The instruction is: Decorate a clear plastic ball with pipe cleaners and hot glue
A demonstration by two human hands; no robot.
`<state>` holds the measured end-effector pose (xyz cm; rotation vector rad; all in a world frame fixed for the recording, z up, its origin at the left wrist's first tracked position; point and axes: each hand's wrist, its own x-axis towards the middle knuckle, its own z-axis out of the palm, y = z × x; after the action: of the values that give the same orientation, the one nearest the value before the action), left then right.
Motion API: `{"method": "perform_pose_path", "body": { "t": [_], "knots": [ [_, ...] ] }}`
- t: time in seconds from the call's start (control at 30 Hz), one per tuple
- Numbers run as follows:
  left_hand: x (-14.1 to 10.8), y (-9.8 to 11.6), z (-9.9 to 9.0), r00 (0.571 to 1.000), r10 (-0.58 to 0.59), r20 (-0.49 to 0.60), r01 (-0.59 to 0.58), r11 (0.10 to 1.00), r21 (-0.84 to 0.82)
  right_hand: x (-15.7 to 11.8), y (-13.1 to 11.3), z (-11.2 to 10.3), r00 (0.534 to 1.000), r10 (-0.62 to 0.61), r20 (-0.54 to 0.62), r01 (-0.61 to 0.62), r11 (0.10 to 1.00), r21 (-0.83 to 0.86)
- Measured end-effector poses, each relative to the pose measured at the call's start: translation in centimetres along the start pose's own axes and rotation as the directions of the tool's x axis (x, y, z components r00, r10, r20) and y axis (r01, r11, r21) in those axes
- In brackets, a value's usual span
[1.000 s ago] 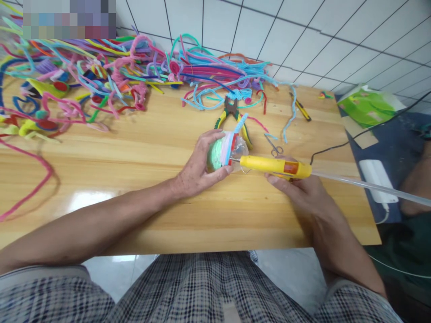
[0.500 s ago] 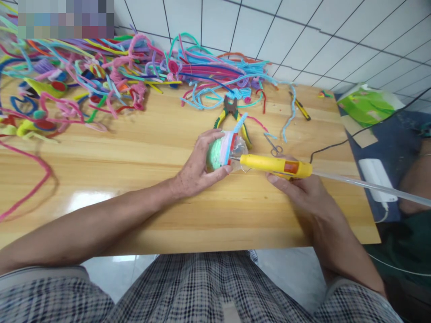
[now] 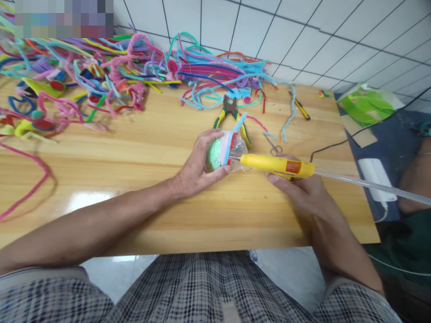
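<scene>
My left hand (image 3: 203, 163) is closed around a clear plastic cup (image 3: 240, 149) lying on its side, its mouth or base toward the right. Bands of green, lilac, blue and red pipe cleaner (image 3: 222, 150) wrap the cup, and a light blue end sticks up from it. My right hand (image 3: 305, 188) grips a yellow hot glue gun (image 3: 274, 165), with a clear glue stick (image 3: 370, 182) trailing from its back. The metal nozzle touches or nearly touches the red band. Pliers (image 3: 230, 107) with yellow and green handles lie just behind the cup.
Small scissors (image 3: 275, 148) and a yellow utility knife (image 3: 302, 109) lie behind the glue gun. Many coloured pipe cleaners (image 3: 208, 69) heap along the tiled wall. A black cord (image 3: 332, 144) crosses the right table edge, near a white power strip (image 3: 377, 179). Another person's leg (image 3: 415, 184) shows at right.
Almost nothing differs. The glue gun's rear end has shifted very slightly to the right; the cup and my left hand stay in place.
</scene>
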<state>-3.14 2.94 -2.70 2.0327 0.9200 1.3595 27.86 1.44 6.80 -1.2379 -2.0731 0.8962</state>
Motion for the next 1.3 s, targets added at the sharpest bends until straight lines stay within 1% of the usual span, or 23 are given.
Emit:
{"method": "perform_pose_path", "body": {
  "t": [0.2, 0.3, 0.47, 0.6, 0.7, 0.77, 0.87, 1.07, 1.17, 1.23, 1.3],
  "knots": [
    [0.0, -0.1, 0.1, 1.000, 0.012, -0.003, -0.012, 1.000, 0.006, 0.4, -0.1, 0.4, 0.997, -0.080, 0.014, 0.081, 0.997, -0.011],
    [0.1, -0.1, 0.1, 1.000, 0.025, -0.010, -0.025, 1.000, -0.008, 0.2, 0.0, 0.3, 0.998, -0.062, 0.018, 0.062, 0.998, -0.031],
    [0.1, -0.2, 0.0, 1.000, 0.026, -0.008, -0.026, 0.999, -0.043, -0.2, 0.1, -0.1, 1.000, 0.017, 0.012, -0.017, 0.998, -0.060],
    [0.1, -0.1, -0.2, 1.000, 0.025, 0.012, -0.025, 0.999, -0.027, 0.0, 0.0, -0.5, 0.997, -0.027, 0.071, 0.031, 0.998, -0.056],
    [0.1, 0.0, -0.3, 0.999, 0.026, 0.023, -0.026, 1.000, -0.005, 0.0, -0.1, -0.5, 0.997, 0.000, 0.082, 0.004, 0.999, -0.051],
    [0.1, 0.0, -0.3, 1.000, 0.026, 0.016, -0.026, 1.000, -0.009, 0.0, -0.2, -0.3, 0.997, 0.037, 0.072, -0.034, 0.998, -0.044],
    [0.1, 0.2, -0.3, 1.000, 0.010, 0.014, -0.010, 0.999, -0.031, -0.1, -0.2, 0.0, 0.996, 0.057, 0.064, -0.055, 0.998, -0.027],
    [0.1, 0.7, -0.2, 0.993, -0.118, 0.027, 0.121, 0.985, -0.121, 0.2, 0.3, 0.2, 0.998, 0.059, 0.011, -0.060, 0.998, 0.030],
    [0.1, 0.7, -0.3, 0.987, -0.160, 0.028, 0.163, 0.976, -0.145, 0.5, 0.2, 0.0, 0.998, 0.062, -0.005, -0.061, 0.995, 0.082],
    [0.1, 0.7, -0.3, 0.983, -0.180, 0.036, 0.183, 0.971, -0.156, 0.9, 0.1, -0.3, 0.996, 0.067, -0.059, -0.061, 0.993, 0.102],
    [0.1, 0.6, -0.4, 0.979, -0.197, 0.043, 0.201, 0.965, -0.165, 1.4, 0.4, -0.8, 0.987, 0.073, -0.141, -0.060, 0.994, 0.091]
  ]
}}
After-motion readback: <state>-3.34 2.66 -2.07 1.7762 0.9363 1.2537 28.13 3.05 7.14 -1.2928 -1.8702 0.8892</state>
